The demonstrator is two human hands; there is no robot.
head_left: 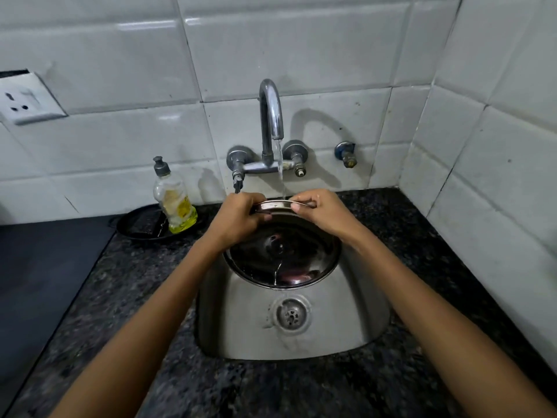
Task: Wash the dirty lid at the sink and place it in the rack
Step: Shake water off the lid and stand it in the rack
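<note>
A round steel lid [281, 254] is tilted toward me over the steel sink [346, 321], its shiny inner face showing dark reflections. My left hand [238, 217] grips the top rim on the left, and my right hand [321, 211] grips it on the right. A thin stream of water falls from the curved tap [271, 116] onto the lid's top edge between my hands and runs down to the drain [291, 316]. No rack is in view.
A dish-soap bottle [173, 200] with yellow liquid stands on a black tray [141, 226] left of the sink. Dark granite counter [135, 285] surrounds the basin. White tiled walls close in behind and on the right; a wall socket [25, 99] sits at the far left.
</note>
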